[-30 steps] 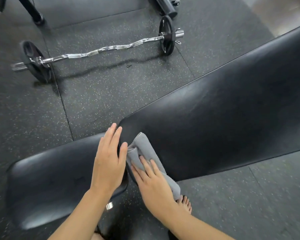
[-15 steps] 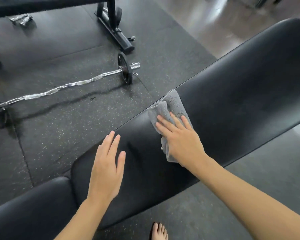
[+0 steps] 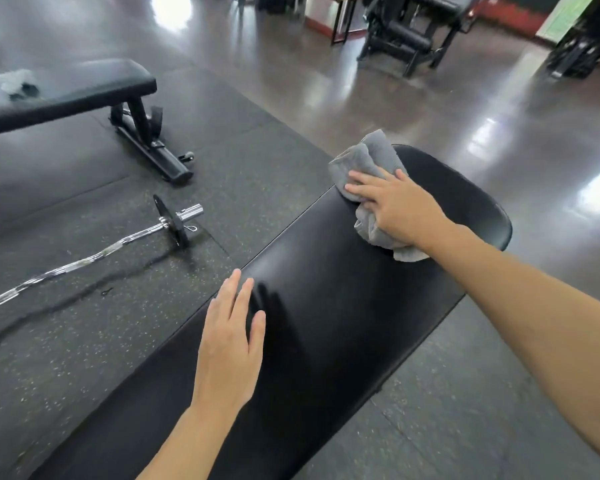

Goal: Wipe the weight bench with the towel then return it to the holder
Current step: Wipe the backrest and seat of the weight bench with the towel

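The black padded weight bench [image 3: 326,306] runs from the lower left up to a rounded far end at the upper right. My right hand [image 3: 395,206] lies flat on a bunched grey towel [image 3: 368,161] and presses it onto the pad near that far end. Part of the towel sticks out past the pad's left edge. My left hand [image 3: 231,337] rests palm down on the pad's left edge, closer to me, with its fingers spread and nothing in it. No towel holder is in view.
A curl bar with a black plate [image 3: 174,221] lies on the rubber floor left of the bench. A second black flat bench [image 3: 66,91] stands at the far left. Black gym machines [image 3: 409,32] stand on the shiny floor at the back right.
My right hand has slid the towel along the pad from the near end, by the seat, up to the far end. My left hand followed a short way up the bench.
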`<state>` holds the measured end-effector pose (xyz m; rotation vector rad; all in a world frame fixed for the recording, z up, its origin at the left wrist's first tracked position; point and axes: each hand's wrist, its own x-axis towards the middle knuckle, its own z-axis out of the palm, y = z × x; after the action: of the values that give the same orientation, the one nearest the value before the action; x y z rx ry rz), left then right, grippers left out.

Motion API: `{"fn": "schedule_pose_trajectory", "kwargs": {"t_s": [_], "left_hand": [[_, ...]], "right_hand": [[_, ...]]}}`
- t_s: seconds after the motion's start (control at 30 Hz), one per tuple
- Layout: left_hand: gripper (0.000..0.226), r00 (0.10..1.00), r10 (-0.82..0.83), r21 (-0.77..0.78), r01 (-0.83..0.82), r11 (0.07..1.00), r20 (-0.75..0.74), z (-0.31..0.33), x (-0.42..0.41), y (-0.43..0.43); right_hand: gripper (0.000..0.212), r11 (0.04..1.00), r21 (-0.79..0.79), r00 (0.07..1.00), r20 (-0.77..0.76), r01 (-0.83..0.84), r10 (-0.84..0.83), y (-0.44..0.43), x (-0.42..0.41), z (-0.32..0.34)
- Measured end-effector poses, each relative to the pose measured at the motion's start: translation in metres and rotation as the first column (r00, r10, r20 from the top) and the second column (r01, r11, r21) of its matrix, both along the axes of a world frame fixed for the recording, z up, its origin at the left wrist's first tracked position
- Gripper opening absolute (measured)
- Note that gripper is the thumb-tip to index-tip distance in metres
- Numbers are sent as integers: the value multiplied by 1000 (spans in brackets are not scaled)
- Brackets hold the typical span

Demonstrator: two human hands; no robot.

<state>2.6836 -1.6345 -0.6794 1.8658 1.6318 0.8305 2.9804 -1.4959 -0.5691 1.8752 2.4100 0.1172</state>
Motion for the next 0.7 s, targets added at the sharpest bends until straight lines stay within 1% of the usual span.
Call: {"fn": "schedule_pose_trajectory", "kwargs": {"t_s": [0.07,0.13,0.2,0.27,0.3,0.33,0.4,0.47,0.53,0.57,0.63,0.7], "left_hand": [[53,1000,-22,16,22,1000,-2,11,20,13],[53,999,-35,19,35,999,7,22,33,25],[52,999,-36,38,36,999,18,32,40,33],[53,999,-38,68,37,997,13,42,44,40],[53,999,-43,81,42,996,2,48,45,43],[53,999,-51,94,52,994,-12,54,45,46],[52,996,-74,121,79,990,-45,67,45,54],[52,994,-85,137,94,986,-70,79,45,62],[53,991,-101,149,115,982,-93,92,48,68],[53,988,-111,160,127,979,-105,99,50,69],[53,982,-137,187,161,969,-131,111,55,72],[52,977,-160,198,186,962,-140,123,59,76]], "right_hand": [[45,996,38,995,-62,77,-75,-1,30,12],[45,985,86,987,-77,150,-143,-16,38,12],[44,967,153,977,-105,202,-188,-42,23,3],[46,954,182,960,-191,238,-203,-79,-5,-12],[50,962,164,957,-226,220,-181,-99,-23,-23],[56,979,125,963,-235,164,-131,-118,-42,-35],[65,1000,-6,983,-181,-28,26,-151,-78,-62],[70,971,-144,980,-86,-189,178,-172,-101,-81],[67,939,-203,961,-53,-277,272,-176,-103,-87],[63,929,-199,950,-54,-312,307,-174,-97,-84],[53,929,-123,937,-43,-348,345,-171,-78,-76],[48,949,-56,950,-36,-311,309,-165,-49,-62]]}}
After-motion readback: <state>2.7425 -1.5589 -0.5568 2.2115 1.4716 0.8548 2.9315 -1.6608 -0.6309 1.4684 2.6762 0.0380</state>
